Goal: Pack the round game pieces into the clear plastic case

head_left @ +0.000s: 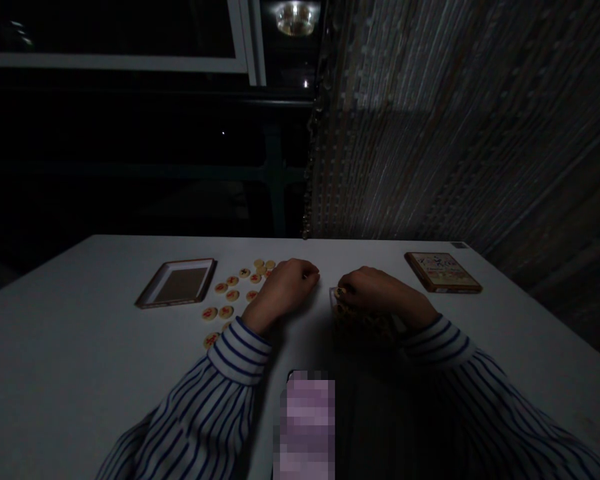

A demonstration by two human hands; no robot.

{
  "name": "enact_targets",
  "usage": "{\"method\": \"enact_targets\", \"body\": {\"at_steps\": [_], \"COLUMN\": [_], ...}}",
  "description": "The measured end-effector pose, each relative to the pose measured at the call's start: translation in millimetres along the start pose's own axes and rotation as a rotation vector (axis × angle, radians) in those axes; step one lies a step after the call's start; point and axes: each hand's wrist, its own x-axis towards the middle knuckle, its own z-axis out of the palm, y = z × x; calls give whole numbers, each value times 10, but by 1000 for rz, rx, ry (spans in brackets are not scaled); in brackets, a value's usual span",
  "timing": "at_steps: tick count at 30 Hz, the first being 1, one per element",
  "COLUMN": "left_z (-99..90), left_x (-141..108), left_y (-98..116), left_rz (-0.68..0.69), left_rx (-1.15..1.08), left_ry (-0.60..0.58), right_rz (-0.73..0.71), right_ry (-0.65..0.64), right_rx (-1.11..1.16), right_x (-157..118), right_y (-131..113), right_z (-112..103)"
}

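Round wooden pieces with red or dark characters (233, 295) lie scattered on the white table, left of and partly under my left forearm. My left hand (289, 287) is closed above the table beside them, its fingertips pressed together; anything between them is too small to tell. To the right, my right hand (373, 288) pinches a round piece (339, 293) with a dark character at the upper left corner of a clear tray (333, 303). More round pieces (363, 321) sit in that tray, in deep shadow under my right hand and wrist.
An open, shallow box part (177, 283) lies at the left of the white table (105, 347). A printed box lid (443, 272) is at the right. A phone (307, 427), blurred out, is at the near edge. Bead-string curtains (405, 133) hang behind.
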Motion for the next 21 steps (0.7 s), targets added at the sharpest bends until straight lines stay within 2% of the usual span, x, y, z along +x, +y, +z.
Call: {"method": "enact_targets", "body": {"at_steps": [6, 21], "left_z": [-10, 1], "left_x": [-3, 5], "left_y": [12, -7], "left_rz": [-21, 6], "left_rx": [3, 18], "left_ry": [-5, -27], "right_rz": [23, -2], "right_ry": [-27, 35], "right_rx": [-43, -121], "right_x": [14, 1], "right_y": [-15, -90], "right_z": [36, 65]}}
